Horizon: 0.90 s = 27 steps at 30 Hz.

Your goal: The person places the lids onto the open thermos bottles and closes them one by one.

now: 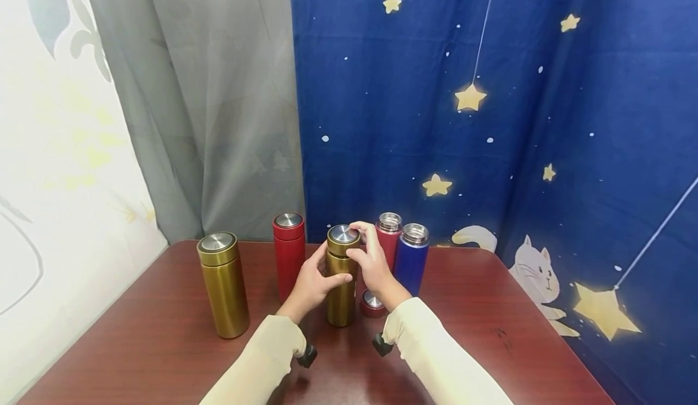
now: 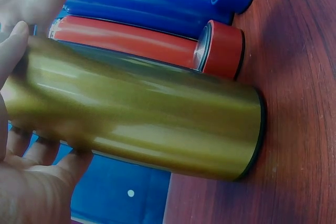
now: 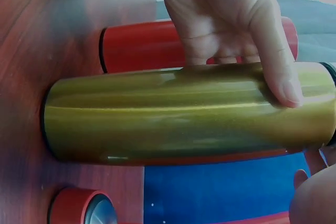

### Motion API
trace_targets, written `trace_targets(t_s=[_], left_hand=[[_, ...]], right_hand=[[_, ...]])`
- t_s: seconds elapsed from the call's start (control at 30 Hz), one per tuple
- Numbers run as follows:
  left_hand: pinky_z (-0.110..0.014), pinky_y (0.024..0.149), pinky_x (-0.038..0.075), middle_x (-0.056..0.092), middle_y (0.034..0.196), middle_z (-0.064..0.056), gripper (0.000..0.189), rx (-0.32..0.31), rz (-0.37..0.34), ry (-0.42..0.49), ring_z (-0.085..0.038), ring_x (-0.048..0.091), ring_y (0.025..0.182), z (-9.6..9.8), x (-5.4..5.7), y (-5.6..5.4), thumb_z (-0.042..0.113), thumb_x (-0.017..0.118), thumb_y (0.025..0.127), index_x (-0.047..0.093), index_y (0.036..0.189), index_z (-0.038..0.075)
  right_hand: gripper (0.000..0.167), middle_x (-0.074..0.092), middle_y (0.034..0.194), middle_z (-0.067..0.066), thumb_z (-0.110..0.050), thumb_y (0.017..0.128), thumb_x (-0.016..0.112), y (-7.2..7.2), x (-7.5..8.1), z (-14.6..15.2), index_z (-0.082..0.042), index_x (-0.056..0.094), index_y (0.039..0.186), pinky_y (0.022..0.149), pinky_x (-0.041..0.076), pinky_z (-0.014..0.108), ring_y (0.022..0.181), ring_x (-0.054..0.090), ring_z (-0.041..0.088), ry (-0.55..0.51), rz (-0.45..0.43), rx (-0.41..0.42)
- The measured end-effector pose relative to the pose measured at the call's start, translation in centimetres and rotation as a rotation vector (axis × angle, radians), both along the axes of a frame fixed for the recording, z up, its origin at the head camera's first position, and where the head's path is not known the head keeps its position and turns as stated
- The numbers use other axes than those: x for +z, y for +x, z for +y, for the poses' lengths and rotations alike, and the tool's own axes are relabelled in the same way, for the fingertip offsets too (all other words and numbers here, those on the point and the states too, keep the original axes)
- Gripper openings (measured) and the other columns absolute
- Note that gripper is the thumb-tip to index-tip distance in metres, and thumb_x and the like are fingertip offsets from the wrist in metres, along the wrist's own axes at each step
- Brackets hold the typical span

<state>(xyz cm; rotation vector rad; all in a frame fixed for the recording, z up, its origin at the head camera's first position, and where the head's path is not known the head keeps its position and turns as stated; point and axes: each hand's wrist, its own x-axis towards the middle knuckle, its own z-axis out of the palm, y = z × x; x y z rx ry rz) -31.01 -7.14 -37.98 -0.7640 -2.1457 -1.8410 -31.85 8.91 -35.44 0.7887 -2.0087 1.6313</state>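
A gold thermos flask [image 1: 340, 305] stands upright on the table in front of me, its base on the wood in both wrist views. My left hand [image 1: 313, 282] grips its body from the left, thumb across the near side and fingers behind. The right hand [image 1: 376, 267] holds the gold lid [image 1: 338, 248] with its steel top from the right, fingers at the rim. The lid sits on the flask's neck. Close by on the right lies a red lid [image 1: 373, 305], steel top upward, partly behind the right wrist.
Behind the right hand stand a red flask [image 1: 389, 235] and a blue flask [image 1: 412, 259], both lidless with steel mouths showing. A lidded red flask [image 1: 289, 253] is at back left, another lidded gold flask [image 1: 226, 296] farther left. Curtains [image 1: 382, 90] hang behind the table [image 1: 136, 344].
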Motion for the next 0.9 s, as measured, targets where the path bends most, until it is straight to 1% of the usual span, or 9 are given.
trace_targets(t_s=[0.17,0.27,0.33,0.47,0.57,0.6,0.73,0.8,0.9], left_hand=[[-0.046,0.101,0.044,0.051,0.139,-0.021,0.085,0.004,-0.007,-0.005,-0.034,0.054,0.123,0.0,0.0,0.0,0.003,0.08,0.078,0.033,0.149,0.0],[-0.046,0.101,0.044,0.05,0.14,-0.021,0.086,0.013,-0.01,-0.014,-0.034,0.053,0.124,-0.1,0.1,0.1,0.004,0.08,0.078,0.033,0.15,0.0],[-0.046,0.101,0.043,0.05,0.14,-0.021,0.086,0.02,-0.014,-0.017,-0.035,0.052,0.125,-0.1,0.1,0.2,0.005,0.08,0.079,0.032,0.15,0.0],[-0.047,0.102,0.043,0.05,0.141,-0.019,0.087,0.037,-0.013,-0.002,-0.034,0.052,0.126,0.0,-0.8,-0.7,0.006,0.082,0.078,0.033,0.15,0.003],[-0.048,0.101,0.043,0.05,0.141,-0.02,0.087,0.042,-0.006,0.002,-0.035,0.052,0.125,-0.1,-0.9,-0.7,0.006,0.081,0.078,0.033,0.15,0.002],[-0.048,0.101,0.043,0.05,0.14,-0.021,0.086,0.039,-0.007,-0.001,-0.036,0.052,0.125,-0.1,-0.5,-0.3,0.005,0.081,0.078,0.033,0.149,0.0],[-0.046,0.1,0.044,0.05,0.141,-0.021,0.085,0.016,-0.022,-0.017,-0.035,0.052,0.125,-0.3,0.2,0.3,0.005,0.079,0.08,0.031,0.15,0.0],[-0.045,0.1,0.044,0.049,0.141,-0.02,0.086,0.006,-0.025,-0.016,-0.034,0.052,0.125,-0.2,0.1,0.1,0.004,0.079,0.08,0.031,0.15,0.0],[-0.045,0.1,0.045,0.049,0.141,-0.021,0.087,0.0,-0.013,-0.002,-0.034,0.053,0.124,-0.1,-0.4,-0.4,0.002,0.079,0.079,0.031,0.15,0.0]], right_hand=[[0.05,0.054,0.129,0.031,0.007,0.08,0.05,2.0,1.4,0.2,0.012,0.042,0.129,0.089,0.046,0.034,0.123,0.05,0.042,-0.035,0.009,-0.03],[0.047,0.056,0.124,0.032,0.008,0.08,0.05,3.2,2.1,0.3,0.014,0.044,0.127,0.09,0.046,0.036,0.122,0.051,0.042,-0.046,0.006,-0.065],[0.044,0.058,0.122,0.031,0.009,0.081,0.05,3.4,2.1,0.4,0.013,0.046,0.125,0.09,0.047,0.04,0.12,0.053,0.042,-0.056,0.009,-0.09],[0.041,0.061,0.116,0.03,0.011,0.081,0.051,3.6,1.8,0.5,0.013,0.049,0.122,0.089,0.049,0.053,0.112,0.055,0.045,-0.073,0.046,-0.124],[0.042,0.062,0.113,0.029,0.011,0.08,0.053,3.6,1.9,0.4,0.012,0.052,0.122,0.09,0.045,0.059,0.106,0.055,0.046,-0.058,0.076,-0.141],[0.043,0.061,0.113,0.029,0.011,0.08,0.054,3.7,2.0,0.4,0.01,0.053,0.123,0.09,0.045,0.058,0.106,0.055,0.046,-0.04,0.083,-0.148],[0.055,0.054,0.127,0.028,0.011,0.078,0.056,3.5,2.7,0.2,0.007,0.052,0.132,0.097,0.042,0.057,0.119,0.048,0.044,0.064,0.078,-0.108],[0.062,0.049,0.136,0.025,0.011,0.077,0.055,3.2,3.0,0.1,0.004,0.048,0.138,0.099,0.042,0.054,0.125,0.045,0.04,0.116,0.05,-0.058],[0.067,0.048,0.141,0.021,0.01,0.076,0.054,2.8,3.2,0.0,0.0,0.044,0.142,0.099,0.044,0.049,0.122,0.051,0.035,0.161,-0.007,0.0]])
